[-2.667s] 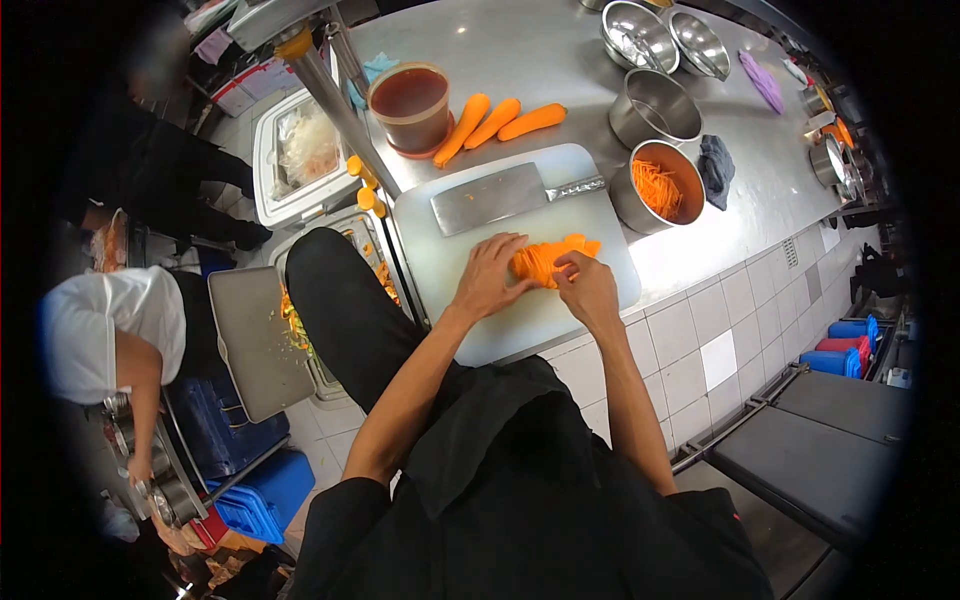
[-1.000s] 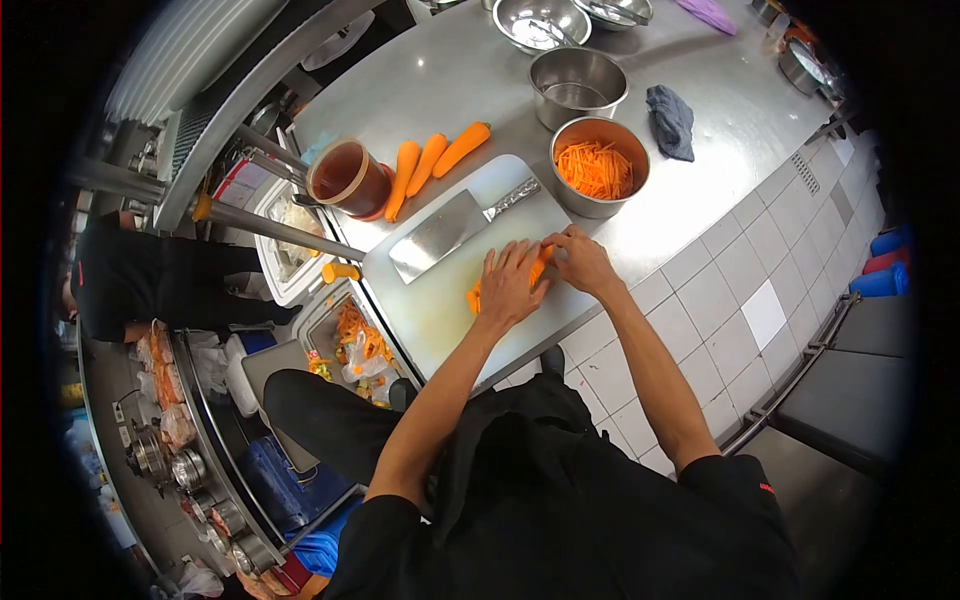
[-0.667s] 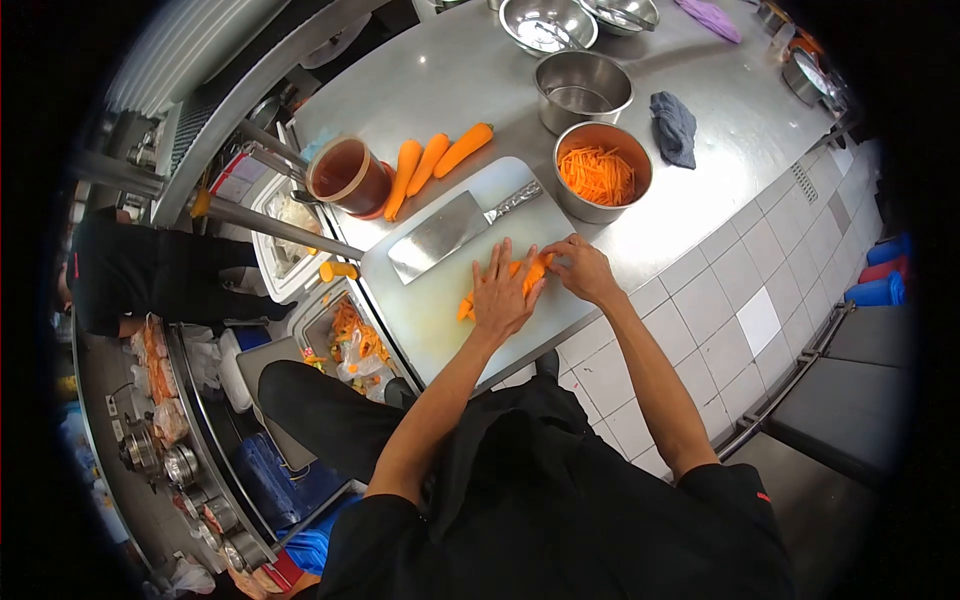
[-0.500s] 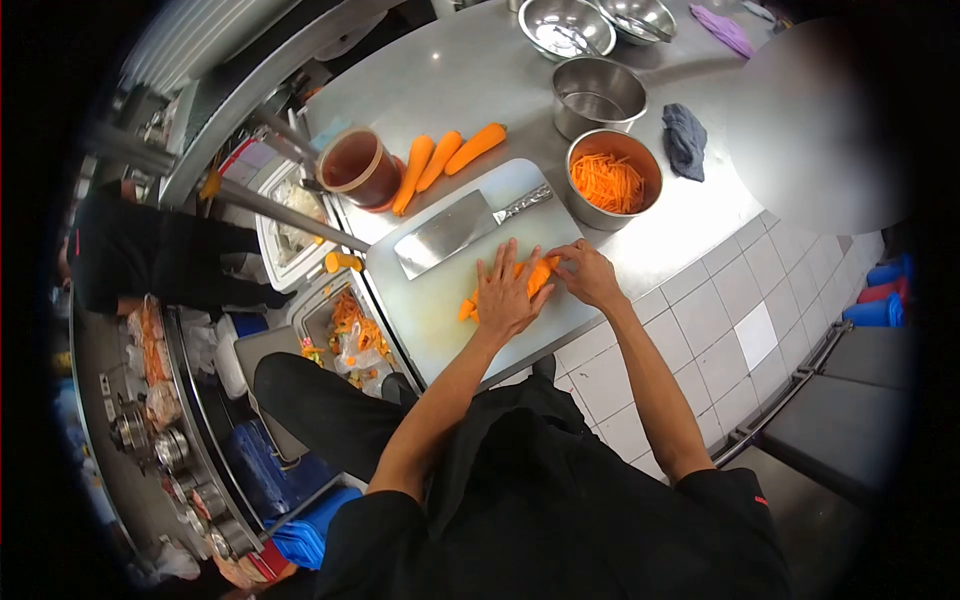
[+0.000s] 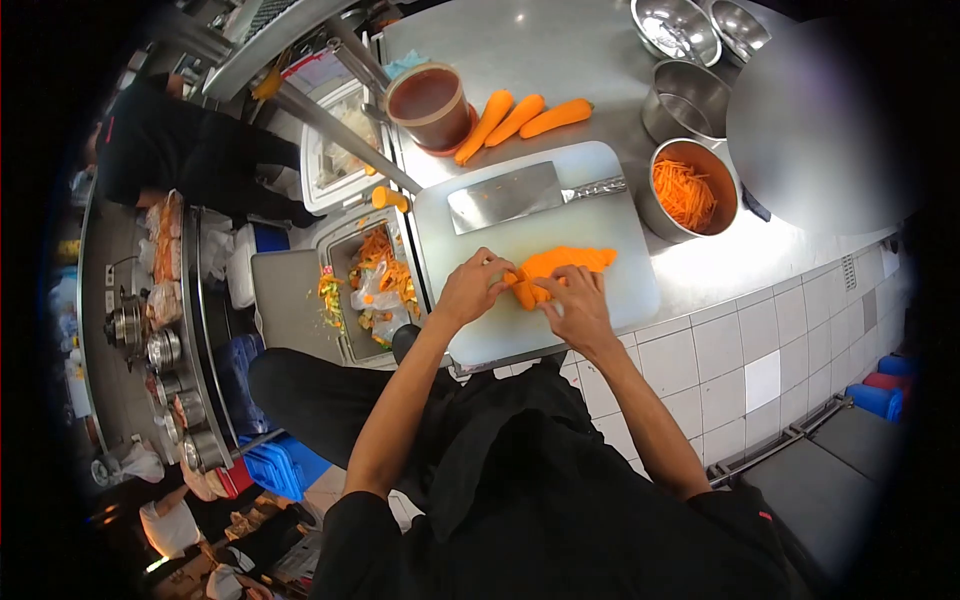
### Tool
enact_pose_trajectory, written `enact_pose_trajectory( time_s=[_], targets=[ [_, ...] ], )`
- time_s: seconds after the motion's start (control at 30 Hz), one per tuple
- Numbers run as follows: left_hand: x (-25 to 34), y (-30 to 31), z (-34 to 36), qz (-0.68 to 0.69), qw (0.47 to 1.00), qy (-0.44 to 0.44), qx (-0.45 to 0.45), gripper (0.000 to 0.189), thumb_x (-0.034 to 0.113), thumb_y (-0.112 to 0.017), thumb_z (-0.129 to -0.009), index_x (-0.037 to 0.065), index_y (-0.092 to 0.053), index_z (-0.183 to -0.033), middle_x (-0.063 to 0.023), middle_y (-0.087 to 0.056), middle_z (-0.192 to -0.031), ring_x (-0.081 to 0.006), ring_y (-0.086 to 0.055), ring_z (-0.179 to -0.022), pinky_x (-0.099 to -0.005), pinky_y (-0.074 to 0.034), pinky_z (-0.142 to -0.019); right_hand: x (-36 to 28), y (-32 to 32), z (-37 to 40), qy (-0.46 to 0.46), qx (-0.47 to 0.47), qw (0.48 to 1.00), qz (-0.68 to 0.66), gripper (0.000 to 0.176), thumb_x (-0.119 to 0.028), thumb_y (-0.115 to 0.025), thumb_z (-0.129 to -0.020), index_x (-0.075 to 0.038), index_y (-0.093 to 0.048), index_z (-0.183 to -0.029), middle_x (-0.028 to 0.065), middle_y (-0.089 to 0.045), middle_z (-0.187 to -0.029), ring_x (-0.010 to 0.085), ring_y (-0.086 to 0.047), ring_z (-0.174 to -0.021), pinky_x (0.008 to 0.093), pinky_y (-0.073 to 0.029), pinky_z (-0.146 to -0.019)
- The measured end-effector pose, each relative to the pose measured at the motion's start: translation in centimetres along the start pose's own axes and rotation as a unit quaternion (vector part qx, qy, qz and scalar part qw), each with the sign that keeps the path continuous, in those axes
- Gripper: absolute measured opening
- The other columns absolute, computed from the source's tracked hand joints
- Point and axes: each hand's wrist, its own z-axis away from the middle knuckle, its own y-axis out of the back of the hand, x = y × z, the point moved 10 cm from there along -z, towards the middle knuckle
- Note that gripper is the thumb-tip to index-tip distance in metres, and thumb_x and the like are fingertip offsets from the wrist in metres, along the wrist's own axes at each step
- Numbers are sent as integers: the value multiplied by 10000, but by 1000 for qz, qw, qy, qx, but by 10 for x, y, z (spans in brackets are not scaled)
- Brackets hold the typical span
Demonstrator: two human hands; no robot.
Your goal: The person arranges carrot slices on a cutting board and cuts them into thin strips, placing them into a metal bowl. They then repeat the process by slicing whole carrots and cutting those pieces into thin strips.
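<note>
Sliced carrot (image 5: 572, 260) lies fanned out in thin overlapping pieces on the white cutting board (image 5: 625, 295). My left hand (image 5: 474, 288) is at the left end of the slices, its fingertips pinched on a few of them. From the right, my right hand (image 5: 578, 308) has curled fingers and thumb closed on the near-side pieces. Both hands' fingertips partly cover the carrot. A cleaver (image 5: 508, 197) rests flat across the far part of the board, its wrapped handle pointing right, touched by neither hand.
Three whole carrots (image 5: 515, 118) lie beyond the board, beside a tub of dark red liquid (image 5: 428, 100). To the right stand a pot of shredded carrot (image 5: 686, 195) and another metal pot (image 5: 685, 100). A scrap bin (image 5: 340, 258) is at left. A person (image 5: 190, 140) stands farther left.
My left hand has gone from lying flat over the carrot to pinching its left end. My right hand has moved from the right end to the near side. The view has shifted.
</note>
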Motion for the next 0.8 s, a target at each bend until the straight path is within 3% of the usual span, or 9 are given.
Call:
enact_pose_trajectory(
  time_s=[0.13, 0.2, 0.23, 0.3, 0.43, 0.63, 0.73, 0.8],
  targets=[
    [-30, -12, 8, 46, 997, 58, 37, 298, 118, -753, -897, 136, -690, -1188, -101, -627, -1096, -287, -675, -804, -406, -549, -799, -12, -31, -25, 31, -80, 994, 62, 423, -170, -837, -736, -168, -731, -1145, 61, -586, -1109, 254, -527, -1120, 456, -371, -979],
    [-43, -14, 13, 177, 980, 67, 68, 265, 80, -742, -892, 106, -675, -1147, -114, -624, -1016, -288, -669, -747, -408, -544, -775, -15, -51, -34, 89, -152, 978, 111, 407, -175, -836, -734, -169, -746, -1130, 70, -574, -1101, 269, -508, -1128, 448, -372, -973],
    [-41, -12, 17, 178, 979, 73, 72, 265, 80, -742, -892, 106, -675, -1147, -114, -624, -1016, -288, -669, -747, -408, -544, -775, -12, -54, -40, 94, -157, 977, 109, 407, -175, -836, -734, -169, -746, -1130, 70, -574, -1101, 269, -508, -1128, 448, -372, -973],
    [-33, -8, 26, 134, 983, 106, 65, 268, 55, -720, -862, 100, -641, -1114, -142, -618, -1033, -365, -679, -894, -472, -544, -780, -17, -63, -47, 162, -168, 963, 132, 305, -179, -787, -736, -108, -753, -1030, 84, -592, -1077, 285, -521, -1082, 452, -373, -953],
    [-17, 1, 37, 90, 982, 119, 118, 253, 47, -713, -861, 96, -634, -1096, -141, -622, -1043, -365, -674, -881, -472, -548, -779, -31, -66, -57, 196, -189, 959, 80, 263, -167, -759, -740, -107, -761, -995, 83, -590, -1066, 282, -516, -1070, 445, -374, -952],
    [-26, -8, 42, 11, 973, 177, 149, 235, 92, -742, -844, 87, -620, -1044, -148, -616, -1041, -382, -669, -912, -481, -551, -789, -35, -87, -44, 195, -245, 944, 106, 207, -118, -719, -731, -74, -730, -933, 102, -596, -1047, 295, -524, -1060, 436, -380, -895],
    [-33, -2, 46, 31, 969, 159, 189, 258, 109, -768, -826, 58, -599, -1013, -161, -655, -994, -393, -675, -882, -474, -556, -780, -33, -95, -46, 175, -244, 947, 112, 215, -145, -798, -721, -105, -713, -914, 84, -608, -1036, 283, -544, -1057, 430, -394, -918],
    [-56, -17, 60, 179, 946, 207, 175, 241, 68, -753, -845, 37, -593, -1022, -175, -705, -925, -389, -699, -833, -441, -565, -766, -29, -106, -36, 148, -257, 952, 79, 201, -151, -797, -728, -108, -715, -907, 82, -635, -1003, 288, -570, -1058, 437, -402, -918]
  ],
)
